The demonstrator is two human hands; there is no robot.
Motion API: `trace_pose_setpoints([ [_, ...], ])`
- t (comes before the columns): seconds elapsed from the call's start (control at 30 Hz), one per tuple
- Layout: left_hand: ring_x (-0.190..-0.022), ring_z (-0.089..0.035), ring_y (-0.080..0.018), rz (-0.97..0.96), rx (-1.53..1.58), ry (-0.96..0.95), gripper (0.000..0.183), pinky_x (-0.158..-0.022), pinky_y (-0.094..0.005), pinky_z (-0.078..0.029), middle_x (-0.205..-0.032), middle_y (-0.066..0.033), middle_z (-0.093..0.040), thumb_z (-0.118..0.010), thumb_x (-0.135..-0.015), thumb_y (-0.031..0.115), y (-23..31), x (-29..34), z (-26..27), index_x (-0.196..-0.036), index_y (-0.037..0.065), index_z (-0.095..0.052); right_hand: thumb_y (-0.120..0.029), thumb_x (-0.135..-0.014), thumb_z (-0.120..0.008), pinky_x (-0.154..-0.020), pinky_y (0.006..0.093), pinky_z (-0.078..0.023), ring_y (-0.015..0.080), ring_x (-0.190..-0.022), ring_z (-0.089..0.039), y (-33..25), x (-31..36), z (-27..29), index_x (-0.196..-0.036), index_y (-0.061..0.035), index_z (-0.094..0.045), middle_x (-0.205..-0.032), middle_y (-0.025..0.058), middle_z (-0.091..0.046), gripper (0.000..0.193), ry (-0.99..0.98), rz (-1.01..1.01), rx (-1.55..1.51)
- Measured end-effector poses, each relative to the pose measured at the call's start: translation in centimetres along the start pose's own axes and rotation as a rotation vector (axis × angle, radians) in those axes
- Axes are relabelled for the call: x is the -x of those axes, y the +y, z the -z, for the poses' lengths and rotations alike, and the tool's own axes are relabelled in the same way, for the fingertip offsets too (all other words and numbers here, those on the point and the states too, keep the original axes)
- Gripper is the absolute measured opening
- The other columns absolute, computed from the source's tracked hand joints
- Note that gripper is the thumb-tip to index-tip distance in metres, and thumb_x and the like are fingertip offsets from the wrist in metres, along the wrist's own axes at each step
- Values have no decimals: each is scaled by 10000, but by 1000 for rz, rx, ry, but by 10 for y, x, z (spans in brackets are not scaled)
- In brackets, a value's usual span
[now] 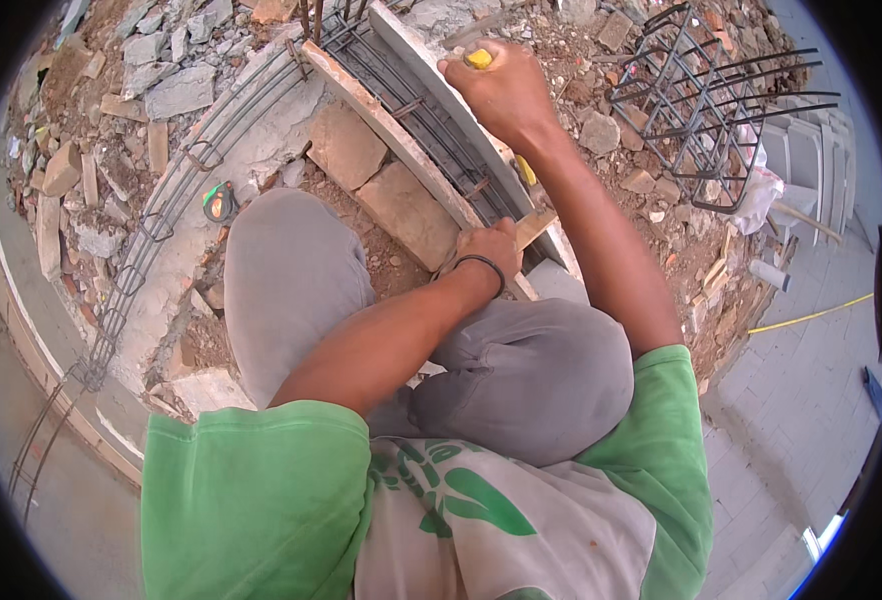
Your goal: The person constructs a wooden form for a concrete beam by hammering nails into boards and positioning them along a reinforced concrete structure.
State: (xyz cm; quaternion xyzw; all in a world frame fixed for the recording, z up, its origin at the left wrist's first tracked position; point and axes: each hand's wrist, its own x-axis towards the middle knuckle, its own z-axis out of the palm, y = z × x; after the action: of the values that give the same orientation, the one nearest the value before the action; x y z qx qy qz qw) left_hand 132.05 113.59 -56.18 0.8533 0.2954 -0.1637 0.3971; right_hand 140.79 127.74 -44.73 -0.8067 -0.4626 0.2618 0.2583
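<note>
My right hand (501, 95) is raised past the far board and closed in a fist around a tool with a yellow handle (479, 58). The rest of that tool is hidden or blurred. Under my right wrist another bit of yellow (527, 171) shows. My left hand (486, 250), with a dark band at its wrist, is curled over the near wooden board (391, 130), beside a short wooden strip (535, 228). Whatever its fingers pinch is hidden. Between the near board and the far board (461, 110) runs a channel with steel rebar (411, 105).
Left of my knees, a tape measure (220, 203) lies near a long rebar cage (151, 225). Bricks (408, 212) sit against the near board. Another rebar cage (701, 110) rises at far right, by grey stacked containers (806, 165). Broken rubble (181, 90) covers the far left.
</note>
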Motion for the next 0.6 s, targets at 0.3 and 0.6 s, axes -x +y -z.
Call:
trace_pose_setpoints([
  [0.3, -839, -703, -306, 0, -87, -20, 457, -771, -400, -540, -877, -187, -699, -566, -873, 368, -1, 7, 0, -1052, -49, -511, -332, -881, -651, -517, 278, -454, 119, -525, -564, 29, -1, 43, -824, -17, -620, -581, 48, -572, 322, -33, -88, -321],
  [0.6, -818, -645, -253, -108, 284, -486, 602, -751, -335, -484, -825, -169, -679, -678, -691, 581, -7, -11, 134, -931, 32, -729, -323, -865, -570, -575, 367, -462, 216, -578, -573, 15, -2, 161, -702, -7, -633, -660, 126, -615, 361, 120, -172, -95],
])
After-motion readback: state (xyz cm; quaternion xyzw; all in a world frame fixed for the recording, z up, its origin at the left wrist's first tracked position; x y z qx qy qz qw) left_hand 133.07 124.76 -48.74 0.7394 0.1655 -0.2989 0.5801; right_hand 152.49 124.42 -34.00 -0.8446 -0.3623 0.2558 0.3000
